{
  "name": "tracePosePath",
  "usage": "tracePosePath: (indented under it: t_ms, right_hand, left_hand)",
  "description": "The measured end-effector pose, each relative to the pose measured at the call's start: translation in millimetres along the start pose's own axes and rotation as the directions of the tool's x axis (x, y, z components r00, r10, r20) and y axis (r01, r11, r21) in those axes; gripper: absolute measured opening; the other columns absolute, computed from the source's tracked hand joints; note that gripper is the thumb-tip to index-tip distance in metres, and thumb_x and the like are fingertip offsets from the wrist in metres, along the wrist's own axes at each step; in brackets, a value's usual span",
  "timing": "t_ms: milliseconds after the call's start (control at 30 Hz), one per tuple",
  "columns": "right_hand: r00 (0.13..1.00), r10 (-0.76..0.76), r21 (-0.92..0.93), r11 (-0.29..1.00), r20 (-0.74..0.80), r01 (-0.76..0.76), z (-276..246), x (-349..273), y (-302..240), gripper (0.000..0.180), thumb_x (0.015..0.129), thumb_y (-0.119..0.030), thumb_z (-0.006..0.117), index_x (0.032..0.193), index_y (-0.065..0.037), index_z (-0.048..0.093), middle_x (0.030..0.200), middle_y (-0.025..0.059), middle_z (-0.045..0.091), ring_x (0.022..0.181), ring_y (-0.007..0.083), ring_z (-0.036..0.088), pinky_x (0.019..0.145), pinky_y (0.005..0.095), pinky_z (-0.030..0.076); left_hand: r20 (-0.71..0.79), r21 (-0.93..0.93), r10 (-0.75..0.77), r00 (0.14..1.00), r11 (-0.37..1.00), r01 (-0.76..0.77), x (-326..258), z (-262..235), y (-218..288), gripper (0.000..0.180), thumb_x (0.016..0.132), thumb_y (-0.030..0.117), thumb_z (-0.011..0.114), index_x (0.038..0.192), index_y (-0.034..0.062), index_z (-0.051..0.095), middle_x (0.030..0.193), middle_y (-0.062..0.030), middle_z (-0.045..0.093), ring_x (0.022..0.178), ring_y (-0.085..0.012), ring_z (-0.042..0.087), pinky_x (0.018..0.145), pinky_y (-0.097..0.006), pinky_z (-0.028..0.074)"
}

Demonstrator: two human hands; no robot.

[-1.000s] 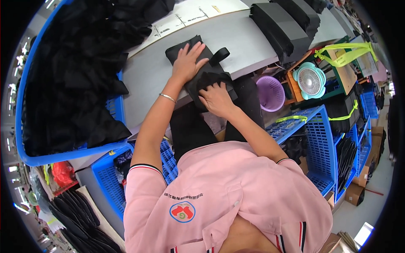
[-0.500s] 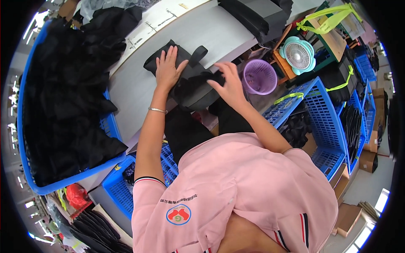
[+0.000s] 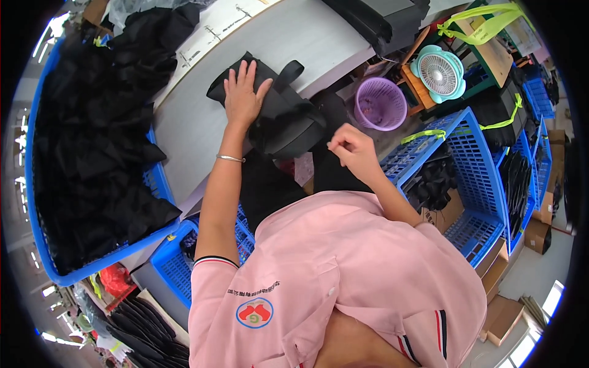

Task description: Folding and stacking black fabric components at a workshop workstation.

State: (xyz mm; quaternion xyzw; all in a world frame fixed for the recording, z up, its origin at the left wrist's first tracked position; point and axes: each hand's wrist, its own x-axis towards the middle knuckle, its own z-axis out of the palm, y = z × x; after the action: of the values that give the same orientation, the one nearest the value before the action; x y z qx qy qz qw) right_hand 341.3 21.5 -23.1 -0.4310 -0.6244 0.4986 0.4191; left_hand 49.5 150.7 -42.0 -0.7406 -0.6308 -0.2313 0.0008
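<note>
The left hand (image 3: 243,101) is laid flat, fingers spread, on a black fabric piece (image 3: 291,119); nothing is gripped by it. The right hand (image 3: 356,152) is held apart, just off the piece's right end, with its fingers loosely curled; whether anything small is pinched there cannot be told. A second ago both hands were laid on the piece; now the right has been lifted away and its fingers drawn in, so the fabric is pressed by the left alone. The piece lies partly on the grey tabletop (image 3: 334,61), its near end overhanging the edge above the lap, and a black loop (image 3: 290,73) stands up from its far side.

Beyond, a blue plastic crate (image 3: 123,253) heaped with black fabric is seen on the left; on the right are a purple perforated basket (image 3: 392,95), a turquoise fan (image 3: 439,72) and a blue crate (image 3: 472,141).

Small printed characters and a round blue-rimmed badge (image 3: 254,313) are carried on the pink shirt (image 3: 362,257). Print is also borne by a yellow-green strap (image 3: 491,21), and dark marks by a white strip (image 3: 236,21) along the tabletop.
</note>
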Motion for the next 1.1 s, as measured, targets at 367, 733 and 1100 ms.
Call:
tracePosePath:
  t_ms: [367,733,1100]
  right_hand:
    - [0.976,0.207,0.308,0.935,-0.067,-0.177,20,35,18,0.053,0.089,-0.015,0.071,0.136,-0.001,0.053,0.120,0.0099,0.064,0.103,0.0142,0.061,0.090,0.0284,0.049]
    - [0.906,0.416,0.725,0.647,-0.078,-0.235,0,26,24,0.025,0.087,-0.010,0.074,0.110,-0.002,0.069,0.103,0.0018,0.068,0.095,0.0133,0.061,0.089,0.0287,0.046]
    - [0.925,-0.204,-0.211,0.967,-0.320,0.140,-12,28,-33,0.037,0.080,-0.008,0.078,0.115,-0.002,0.066,0.102,0.0087,0.066,0.088,0.0178,0.065,0.082,0.0313,0.052]
  left_hand:
    - [-0.026,-0.043,-0.076,0.997,0.996,0.075,-17,3,47,0.072,0.092,0.046,0.065,0.149,0.0099,0.041,0.156,-0.0176,0.036,0.144,-0.0425,0.030,0.118,-0.051,0.024]
    - [0.041,-0.906,-0.819,0.572,0.211,0.366,-104,-51,135,0.048,0.091,0.016,0.071,0.133,0.0021,0.053,0.135,-0.0115,0.058,0.123,-0.0256,0.056,0.106,-0.039,0.041]
    - [0.480,-0.871,-0.524,0.704,-0.380,0.311,-104,-54,122,0.035,0.093,0.005,0.060,0.127,-0.0006,0.060,0.116,-0.0077,0.069,0.102,-0.0156,0.067,0.089,-0.029,0.053]
